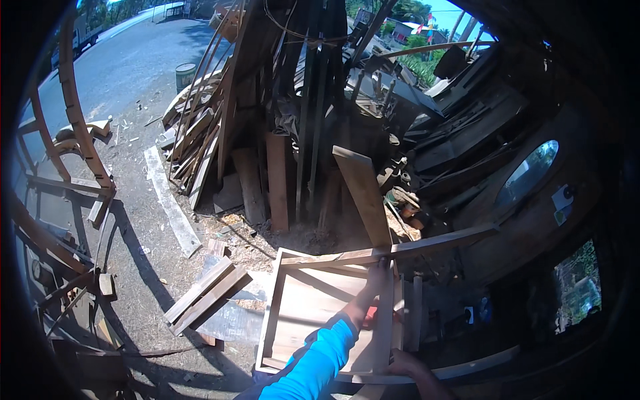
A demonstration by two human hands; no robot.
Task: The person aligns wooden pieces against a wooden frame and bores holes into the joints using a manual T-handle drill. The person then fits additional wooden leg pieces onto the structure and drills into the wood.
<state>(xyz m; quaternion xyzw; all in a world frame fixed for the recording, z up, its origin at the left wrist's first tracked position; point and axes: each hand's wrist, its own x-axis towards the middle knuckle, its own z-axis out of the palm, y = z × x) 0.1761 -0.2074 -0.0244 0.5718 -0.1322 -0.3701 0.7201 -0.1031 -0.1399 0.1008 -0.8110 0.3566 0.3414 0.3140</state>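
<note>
A shallow wooden frame with a pale panel (310, 300) inside it lies in front of me. Along its right side runs a narrow wooden board (383, 327). My left hand (378, 277), at the end of a blue sleeve, is closed on the far end of this board, close to the frame's far rail. My right hand (405, 364) grips the board's near end from the right, its fingers partly hidden. A small red object (369, 317), too covered to name, shows beside my left forearm.
A long plank (363, 193) leans up beyond the frame, and a wooden bar (447, 243) extends right from its far corner. Two loose boards (208, 295) lie to the left. Stacked lumber (207, 133) stands behind; a curved wooden frame (80, 127) is far left.
</note>
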